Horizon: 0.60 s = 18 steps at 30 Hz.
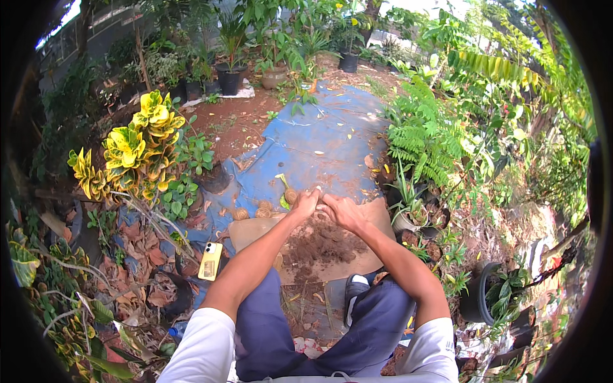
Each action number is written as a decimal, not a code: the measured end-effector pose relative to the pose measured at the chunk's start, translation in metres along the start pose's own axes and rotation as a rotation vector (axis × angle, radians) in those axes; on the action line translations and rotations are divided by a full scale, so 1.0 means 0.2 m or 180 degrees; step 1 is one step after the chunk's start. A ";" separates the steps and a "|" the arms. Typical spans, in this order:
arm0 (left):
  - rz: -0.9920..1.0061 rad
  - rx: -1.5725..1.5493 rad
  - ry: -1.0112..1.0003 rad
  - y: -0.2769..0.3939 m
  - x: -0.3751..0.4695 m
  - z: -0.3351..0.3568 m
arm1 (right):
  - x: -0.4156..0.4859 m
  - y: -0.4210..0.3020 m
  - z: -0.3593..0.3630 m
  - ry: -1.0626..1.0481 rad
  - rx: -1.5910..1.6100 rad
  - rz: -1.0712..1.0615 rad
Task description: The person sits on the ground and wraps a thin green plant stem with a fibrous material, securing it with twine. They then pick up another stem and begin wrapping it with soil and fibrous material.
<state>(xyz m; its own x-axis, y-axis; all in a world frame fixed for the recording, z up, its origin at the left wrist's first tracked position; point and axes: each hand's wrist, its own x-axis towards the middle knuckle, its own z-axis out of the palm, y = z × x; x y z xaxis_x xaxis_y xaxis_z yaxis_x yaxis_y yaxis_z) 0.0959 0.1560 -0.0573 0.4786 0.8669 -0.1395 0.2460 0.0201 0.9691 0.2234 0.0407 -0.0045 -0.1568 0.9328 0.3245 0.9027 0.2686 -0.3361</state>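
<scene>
My left hand [306, 203] and my right hand [340, 209] come close together above a pile of dark brown soil or fibre [318, 242]. The pile lies on a flat tan sheet [383, 220]. Between my fingertips shows a small pale bit, too small to name; whether it is held is unclear. Just left of my left hand is a brown fibre-wrapped ball [290, 195] with a green leafy shoot [282, 179]. Further left, several similar balls [241, 214] rest by the sheet's upper left edge.
A blue tarp [325, 139] stretches ahead over reddish soil. A yellow phone [210, 261] lies left of my forearm. Yellow-green croton leaves [125, 146] rise at the left. Potted plants line the right, including a white pot [410, 221] and a black pot [479, 293].
</scene>
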 end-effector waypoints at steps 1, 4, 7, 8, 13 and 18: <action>0.0182 -0.0183 -0.0018 0.01 -0.01 -0.01 | 0.01 -0.02 0.00 0.0088 0.0083 -0.0097; 0.0489 -0.0284 -0.0070 0.05 -0.07 -0.07 | 0.02 -0.08 0.00 0.0286 0.0355 -0.0222; 0.0635 0.0633 0.0284 0.09 -0.15 -0.13 | 0.01 -0.11 -0.01 0.0223 0.0560 0.0098; 0.0598 0.0831 0.0317 0.10 -0.17 -0.16 | 0.01 -0.12 -0.01 0.0114 0.0596 0.0291; 0.0863 0.0000 -0.0555 0.06 -0.27 -0.29 | 0.03 -0.18 0.01 -0.0357 0.1158 0.0430; 0.0324 0.0108 -0.0855 0.02 -0.40 -0.45 | 0.08 -0.26 0.05 -0.0885 0.0854 0.0019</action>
<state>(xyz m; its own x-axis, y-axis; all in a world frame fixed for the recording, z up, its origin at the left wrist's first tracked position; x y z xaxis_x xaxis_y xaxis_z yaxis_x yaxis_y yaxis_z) -0.0174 0.1317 -0.0241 0.7072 0.7006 -0.0952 0.2112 -0.0807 0.9741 0.1698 0.0437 0.0097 -0.2877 0.9542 0.0819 0.7728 0.2818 -0.5686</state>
